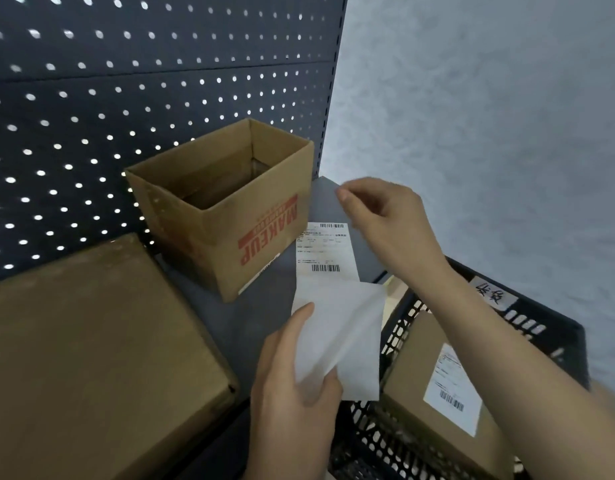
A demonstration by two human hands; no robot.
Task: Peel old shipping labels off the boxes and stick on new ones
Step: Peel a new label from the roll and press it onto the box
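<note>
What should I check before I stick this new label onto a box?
1. Left hand grips the white backing: ok.
2. Printed label free of the backing: cannot tell; its lower edge meets the backing.
3. Right hand holds the label: cannot tell; its fingers pinch together above the label's top corner.
4. Bare face on the closed box: ok, its top shows no label.
5. Small box in the black crate needs relabelling: cannot tell; it carries a sticker, old or new unclear.
</note>
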